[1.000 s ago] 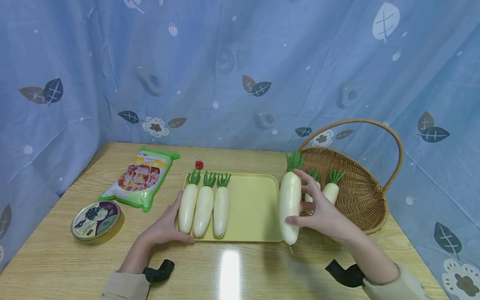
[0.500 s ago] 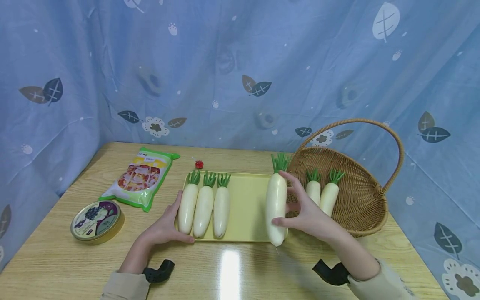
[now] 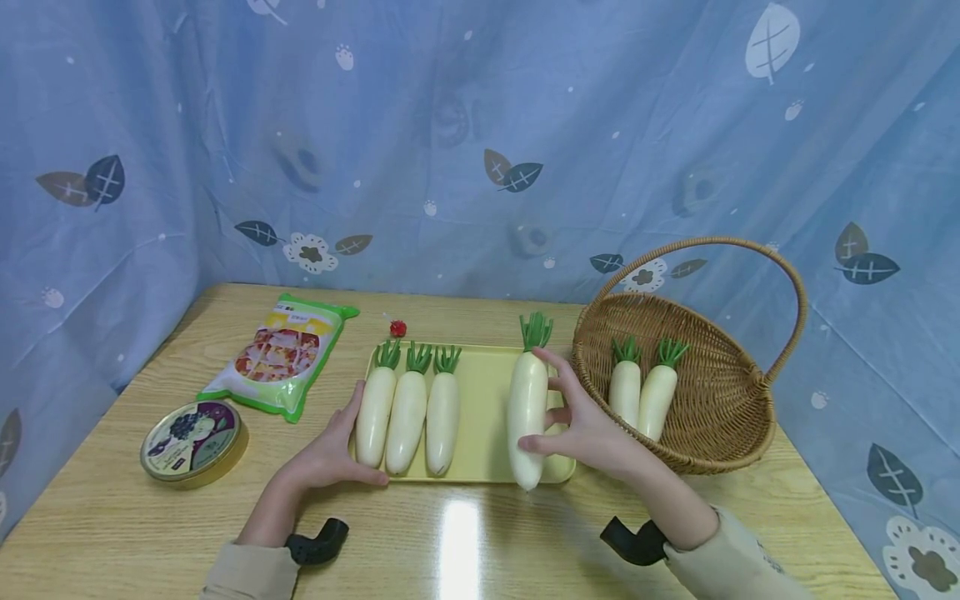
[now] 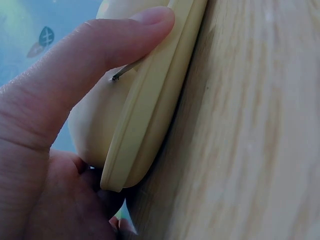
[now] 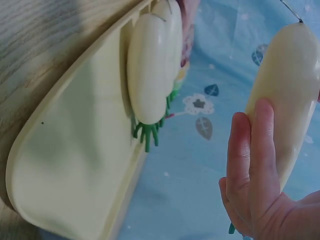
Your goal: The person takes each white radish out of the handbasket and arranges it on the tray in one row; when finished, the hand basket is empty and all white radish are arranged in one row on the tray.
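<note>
A white radish [image 3: 528, 417] with green leaf stubs is in my right hand [image 3: 573, 417], gripped between thumb and fingers above the right part of a pale yellow tray [image 3: 480, 400]. The right wrist view shows its root tip pointing up beside two extended fingers [image 5: 262, 145]. My left hand [image 3: 330, 450] holds the tray's front left corner. In the left wrist view its thumb [image 4: 145, 30] lies over the rim, and the other fingers are partly hidden behind the tray. Three white radishes [image 3: 408, 421] lie side by side at the tray's left end.
To the right, a tilted wicker basket [image 3: 720, 400] with a tall handle holds two white radishes [image 3: 657, 400]. At the left are a green-edged food packet [image 3: 281, 354] and a round tin [image 3: 193, 443]. A small red object [image 3: 398, 328] sits behind the tray.
My right hand has carried the radish leftward, from in front of the basket to over the tray. The two radishes in the basket now show more fully. My left hand has stayed put.
</note>
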Available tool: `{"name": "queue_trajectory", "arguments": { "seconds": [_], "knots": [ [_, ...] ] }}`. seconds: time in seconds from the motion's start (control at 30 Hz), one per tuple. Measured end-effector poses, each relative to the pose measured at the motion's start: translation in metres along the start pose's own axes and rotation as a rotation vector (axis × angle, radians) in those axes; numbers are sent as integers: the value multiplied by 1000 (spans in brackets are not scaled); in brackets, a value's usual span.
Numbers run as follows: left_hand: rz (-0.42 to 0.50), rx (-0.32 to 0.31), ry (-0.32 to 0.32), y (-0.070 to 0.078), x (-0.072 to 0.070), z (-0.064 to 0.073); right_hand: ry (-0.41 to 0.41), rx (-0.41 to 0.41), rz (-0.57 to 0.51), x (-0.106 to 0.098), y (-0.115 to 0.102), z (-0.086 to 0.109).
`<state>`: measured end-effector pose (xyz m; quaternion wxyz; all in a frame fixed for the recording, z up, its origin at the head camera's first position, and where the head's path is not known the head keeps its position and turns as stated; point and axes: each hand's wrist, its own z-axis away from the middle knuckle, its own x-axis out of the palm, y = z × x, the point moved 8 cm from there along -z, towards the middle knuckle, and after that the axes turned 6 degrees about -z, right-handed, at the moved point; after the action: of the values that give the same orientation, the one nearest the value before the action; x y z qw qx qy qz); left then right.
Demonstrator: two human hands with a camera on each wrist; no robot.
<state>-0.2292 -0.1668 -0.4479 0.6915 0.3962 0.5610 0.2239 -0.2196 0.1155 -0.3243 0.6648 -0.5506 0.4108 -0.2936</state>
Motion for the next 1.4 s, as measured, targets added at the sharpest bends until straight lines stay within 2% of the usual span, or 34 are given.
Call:
{"name": "queue_trajectory", "arguments": {
  "seconds": [0.2,0.57,0.83,1.03,1.4],
  "knots": [
    [-8,31,5,3,0,-1,-23,26,-14,6,10,-10],
    [-4,35,8,3,0,0,-77,121,-67,23,34,-33],
    [-2,18,1,2,0,0,-112,117,-104,30,44,-45],
    [-1,5,-2,1,0,0,-96,146,-99,32,55,-53],
    [-11,20,5,2,0,0,-102,189,-93,38,71,-64]
  ]
}}
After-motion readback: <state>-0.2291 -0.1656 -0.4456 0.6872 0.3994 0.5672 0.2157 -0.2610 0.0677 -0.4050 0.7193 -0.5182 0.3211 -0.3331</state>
